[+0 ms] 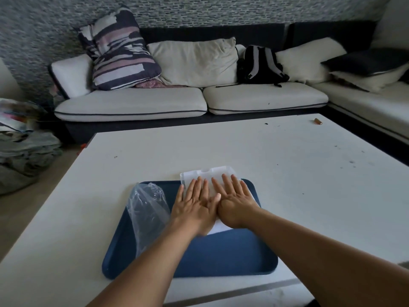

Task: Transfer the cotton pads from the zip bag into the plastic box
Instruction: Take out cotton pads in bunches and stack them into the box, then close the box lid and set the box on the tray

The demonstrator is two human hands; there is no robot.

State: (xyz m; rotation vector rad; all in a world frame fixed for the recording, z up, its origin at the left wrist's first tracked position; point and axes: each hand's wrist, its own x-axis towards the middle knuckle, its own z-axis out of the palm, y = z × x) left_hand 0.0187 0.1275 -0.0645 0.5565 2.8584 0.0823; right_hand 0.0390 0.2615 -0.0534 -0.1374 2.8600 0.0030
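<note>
Two hands, left (pixel 194 207) and right (pixel 235 202), one box (pixel 208 176), one zip bag (pixel 147 209), one tray (pixel 221 255) and one table (pixel 243 147). On the sofa (pixel 132 103): five cushions, namely one striped (pixel 119 52), three white (pixel 194 60) and one dark (pixel 365 60). One backpack (pixel 261 64).

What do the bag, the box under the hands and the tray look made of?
Zip bag: thin clear plastic film, glossy and crinkled, with the tray visible through it. Plastic box: translucent whitish plastic, seemingly rigid, with moulded edges. Tray: dark blue, smooth matte, probably plastic, with rounded corners and a raised rim.
</note>
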